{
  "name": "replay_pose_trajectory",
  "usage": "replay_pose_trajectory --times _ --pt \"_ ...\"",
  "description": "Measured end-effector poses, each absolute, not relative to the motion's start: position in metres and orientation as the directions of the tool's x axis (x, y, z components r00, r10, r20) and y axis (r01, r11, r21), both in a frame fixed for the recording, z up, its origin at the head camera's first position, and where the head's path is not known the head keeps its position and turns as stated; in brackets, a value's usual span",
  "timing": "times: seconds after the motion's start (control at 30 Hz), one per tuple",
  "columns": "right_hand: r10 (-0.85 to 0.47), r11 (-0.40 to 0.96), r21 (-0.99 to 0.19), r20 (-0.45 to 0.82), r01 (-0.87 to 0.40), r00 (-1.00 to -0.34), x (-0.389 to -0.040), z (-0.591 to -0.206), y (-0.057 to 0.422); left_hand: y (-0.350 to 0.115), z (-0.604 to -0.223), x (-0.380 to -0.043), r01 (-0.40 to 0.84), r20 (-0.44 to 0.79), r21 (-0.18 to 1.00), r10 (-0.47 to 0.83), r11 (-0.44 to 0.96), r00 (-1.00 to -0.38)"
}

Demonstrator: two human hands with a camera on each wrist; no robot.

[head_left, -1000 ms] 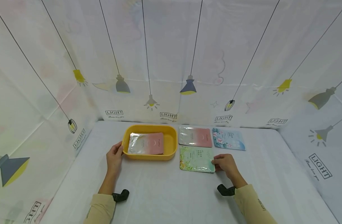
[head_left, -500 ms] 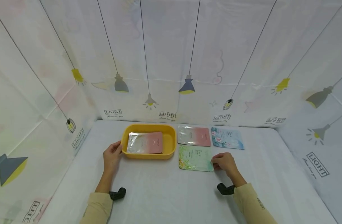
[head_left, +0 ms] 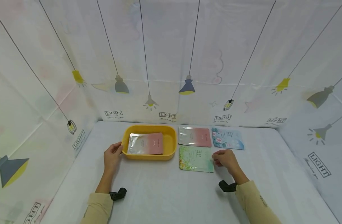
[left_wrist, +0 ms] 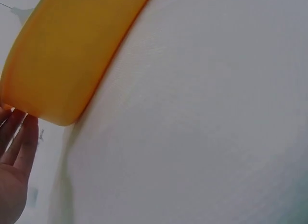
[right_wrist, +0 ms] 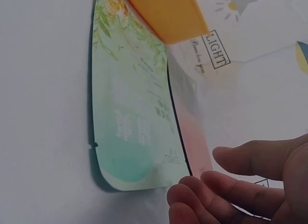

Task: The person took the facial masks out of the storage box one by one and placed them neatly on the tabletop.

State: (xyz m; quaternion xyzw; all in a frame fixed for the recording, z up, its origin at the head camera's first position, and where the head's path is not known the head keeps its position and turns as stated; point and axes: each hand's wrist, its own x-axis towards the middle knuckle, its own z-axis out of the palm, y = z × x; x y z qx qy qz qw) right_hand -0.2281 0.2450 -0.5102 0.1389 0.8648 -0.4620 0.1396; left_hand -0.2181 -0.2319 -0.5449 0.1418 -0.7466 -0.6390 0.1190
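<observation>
Green packet (head_left: 196, 159), printed with flowers at its left end, lies flat on the white table (head_left: 171, 193), just to the right of the yellow tray (head_left: 169, 144). From where I stand, the person's right hand (head_left: 227, 160) is right at the packet's right end, fingertips by the edge. That hand is loose and grasps nothing: the right wrist view shows the thumb lifted apart from the gently bent fingers. Whether a fingertip touches the packet, I cannot tell.

The left hand (head_left: 112, 157) is at the left end of the tray. Its fingers are fairly straight, with the tips up against the outer wall near the rim, touching rather than wrapped round it.

Inside the tray, toward its left side, lies a pink-and-silver packet (head_left: 146, 143), and the edge of at least one more seems to show under it. Another packet, the pink one on the table (head_left: 194, 137), lies just behind the green one, and a blue flowered packet (head_left: 228, 138) lies close to its right.

Both arms wear beige sleeves (head_left: 98, 207), with a small black device (head_left: 119, 194) at each wrist. Behind the table hangs a pale cloth (head_left: 165, 62) printed with hanging lamps and the word LIGHT.
</observation>
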Motion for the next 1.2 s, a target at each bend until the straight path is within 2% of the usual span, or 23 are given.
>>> replay_pose_trajectory --times 0.3,0.63,0.93,1.2 --pt "0.048 0.533 -0.787 -0.339 0.312 -0.94 -0.236 -0.49 0.232 -0.228 -0.552 -0.218 -0.018 0.015 0.996 -0.386 0.082 -0.923" --pt "-0.002 0.522 -0.811 -0.31 0.264 -0.951 -0.245 -0.474 0.211 -0.227 -0.547 -0.218 -0.05 -0.017 0.996 -0.376 0.077 -0.927" --pt "-0.05 0.499 -0.834 -0.301 0.237 -0.952 -0.254 -0.454 0.193 -0.223 -0.552 -0.218 -0.058 -0.02 0.995 -0.421 0.077 -0.907" --pt "-0.113 0.49 -0.852 -0.27 0.183 -0.956 -0.27 -0.447 0.175 -0.22 -0.553 -0.218 0.027 0.06 0.996 -0.443 0.081 -0.894"
